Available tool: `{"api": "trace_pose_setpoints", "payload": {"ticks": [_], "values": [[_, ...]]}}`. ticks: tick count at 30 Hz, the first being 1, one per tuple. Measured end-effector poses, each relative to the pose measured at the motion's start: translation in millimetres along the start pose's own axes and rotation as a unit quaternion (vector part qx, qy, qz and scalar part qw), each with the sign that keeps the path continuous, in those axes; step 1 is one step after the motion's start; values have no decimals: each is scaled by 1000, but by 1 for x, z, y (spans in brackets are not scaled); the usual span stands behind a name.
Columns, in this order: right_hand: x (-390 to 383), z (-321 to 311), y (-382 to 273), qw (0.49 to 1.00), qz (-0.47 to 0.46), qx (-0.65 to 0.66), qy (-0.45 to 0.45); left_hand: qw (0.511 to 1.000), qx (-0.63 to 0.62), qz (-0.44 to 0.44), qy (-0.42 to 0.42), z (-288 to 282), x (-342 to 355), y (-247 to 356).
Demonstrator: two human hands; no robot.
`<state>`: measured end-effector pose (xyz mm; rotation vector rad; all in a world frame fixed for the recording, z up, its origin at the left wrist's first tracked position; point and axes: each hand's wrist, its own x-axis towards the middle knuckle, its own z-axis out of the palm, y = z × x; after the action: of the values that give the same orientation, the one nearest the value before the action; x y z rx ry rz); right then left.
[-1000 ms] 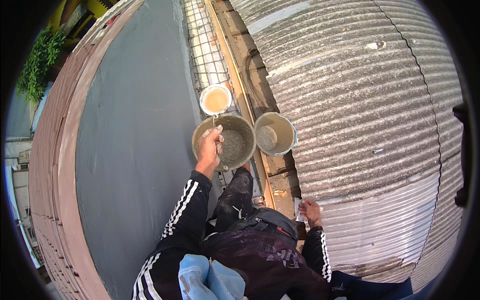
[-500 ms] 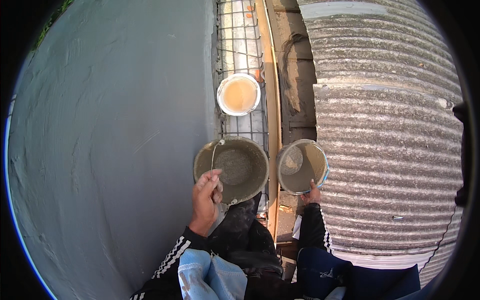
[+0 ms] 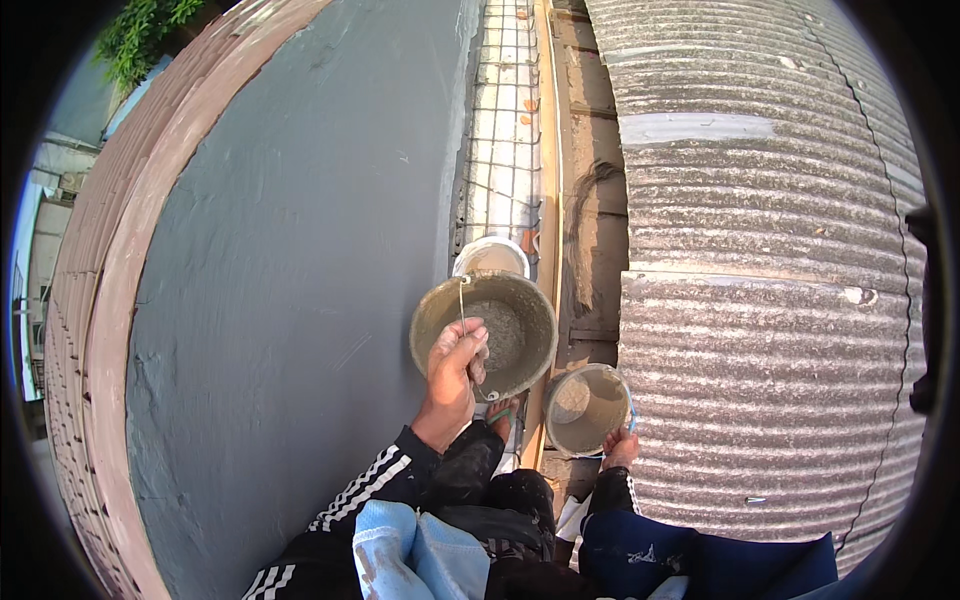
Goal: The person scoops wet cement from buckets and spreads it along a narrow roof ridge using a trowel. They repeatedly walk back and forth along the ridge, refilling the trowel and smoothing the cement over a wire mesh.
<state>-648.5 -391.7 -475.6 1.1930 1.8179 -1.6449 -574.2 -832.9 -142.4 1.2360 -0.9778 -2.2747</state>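
My left hand [image 3: 455,375] is closed round the wire handle of a wide, dark, mortar-stained bucket [image 3: 430,318], which hangs in front of me with only residue on its bottom. My right hand [image 3: 621,447] grips the edge of a smaller grey-stained bucket [image 3: 600,425] with a blue handle, lower and to the right. That bucket is tilted, and its inside is coated with mortar. Just beyond the dark bucket stands a white bucket [image 3: 490,243] holding cloudy liquid; its near part is hidden.
A smooth grey plastered slope [image 3: 280,290] rises on my left. Between it and a wooden board [image 3: 549,150] runs a strip of steel mesh [image 3: 505,120]. Corrugated roofing [image 3: 750,390] lies to the right. My sandalled foot [image 3: 502,415] is below the dark bucket.
The view has shifted, showing roof tiles at the far left. The dark bucket now overlaps the white one, and the smaller bucket sits lower in view. Both hands keep their holds.
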Motion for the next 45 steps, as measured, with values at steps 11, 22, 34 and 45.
{"api": "trace_pose_setpoints", "payload": {"ticks": [11, 22, 34, 45], "values": [[-117, -1, -67, 970, 2, -164, -181, 960, 35, 165, -222, 147, -25, 218], [-136, -45, -122, 755, -103, -590, -267, 920, -65, 268, -279, 271, 45, 428], [-103, -41, -176, 943, 49, -303, -125, 879, -34, 335, -338, 327, 103, 634], [-54, 119, -335, 967, 34, -247, -50, 912, -34, 328, -245, 343, 284, 769]]}}
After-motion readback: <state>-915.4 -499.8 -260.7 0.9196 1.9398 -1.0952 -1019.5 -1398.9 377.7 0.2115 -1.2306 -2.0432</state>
